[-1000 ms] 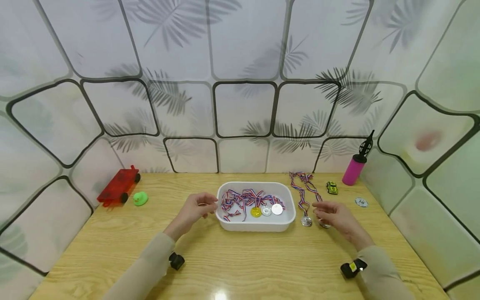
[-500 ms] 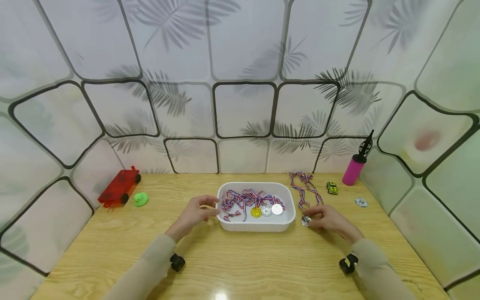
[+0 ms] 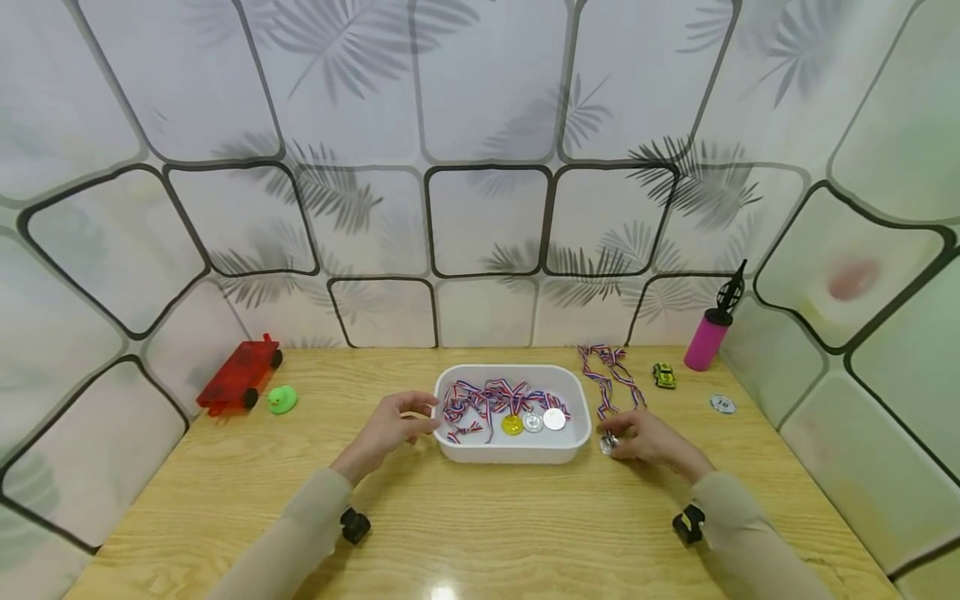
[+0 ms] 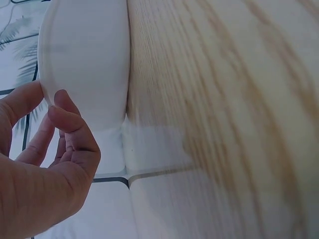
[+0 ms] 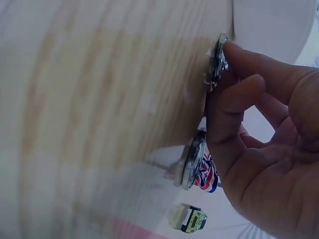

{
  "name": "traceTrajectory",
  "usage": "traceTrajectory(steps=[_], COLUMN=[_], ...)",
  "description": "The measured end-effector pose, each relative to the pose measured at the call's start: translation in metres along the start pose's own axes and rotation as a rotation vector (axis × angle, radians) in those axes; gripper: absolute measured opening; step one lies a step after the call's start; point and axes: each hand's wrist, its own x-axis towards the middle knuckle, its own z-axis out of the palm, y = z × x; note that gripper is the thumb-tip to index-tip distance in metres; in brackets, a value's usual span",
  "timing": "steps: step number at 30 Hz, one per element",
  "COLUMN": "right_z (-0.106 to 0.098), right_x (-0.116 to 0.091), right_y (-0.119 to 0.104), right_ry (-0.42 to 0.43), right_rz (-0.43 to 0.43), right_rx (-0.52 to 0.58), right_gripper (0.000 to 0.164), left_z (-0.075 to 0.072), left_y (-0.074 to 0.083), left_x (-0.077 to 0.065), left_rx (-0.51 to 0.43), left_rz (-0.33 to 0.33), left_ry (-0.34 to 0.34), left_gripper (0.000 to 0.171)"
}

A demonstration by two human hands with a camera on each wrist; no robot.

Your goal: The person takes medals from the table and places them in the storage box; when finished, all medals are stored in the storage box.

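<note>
A silver medal (image 3: 608, 445) with a striped ribbon (image 3: 603, 388) lies right of a white bin (image 3: 513, 455). My right hand (image 3: 651, 443) pinches that medal at its edge, low over the table. Another silver medal (image 5: 195, 162) lies close by in the right wrist view; in the head view my right hand covers it. My left hand (image 3: 388, 429) rests its fingertips against the bin's left end, fingers loosely bent. Inside the bin are a gold medal (image 3: 512, 424), a silver medal (image 3: 532, 422), a paler round medal (image 3: 554, 418) and tangled ribbons (image 3: 487, 397).
Far left on the wooden table (image 3: 480, 525) stand a red toy cart (image 3: 242, 373) and a green rubber duck (image 3: 282, 399). To the right are a yellow toy car (image 3: 663, 375), a poker chip (image 3: 723, 404) and a pink hand pump (image 3: 707, 342). A patterned curtain encloses the table.
My right hand has shifted left from the outer silver medal to the one nearer the bin, which has slid slightly left. My left hand has come in against the bin's end.
</note>
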Motion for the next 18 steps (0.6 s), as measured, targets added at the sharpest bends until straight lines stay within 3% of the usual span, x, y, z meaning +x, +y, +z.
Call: traceTrajectory(steps=[12, 18], right_z=[0.005, 0.006], right_x=[0.002, 0.001], right_y=[-0.002, -0.004], right_ry=[-0.017, -0.01], right_rz=[0.034, -0.012], right_rx=[-0.056, -0.047], right_gripper=[0.034, 0.028], left_z=[0.001, 0.0], left_y=[0.014, 0.01], left_x=[-0.008, -0.007], left_rx=[0.014, 0.013], left_rz=[-0.004, -0.004], left_ry=[-0.027, -0.015], left_gripper=[0.041, 0.04])
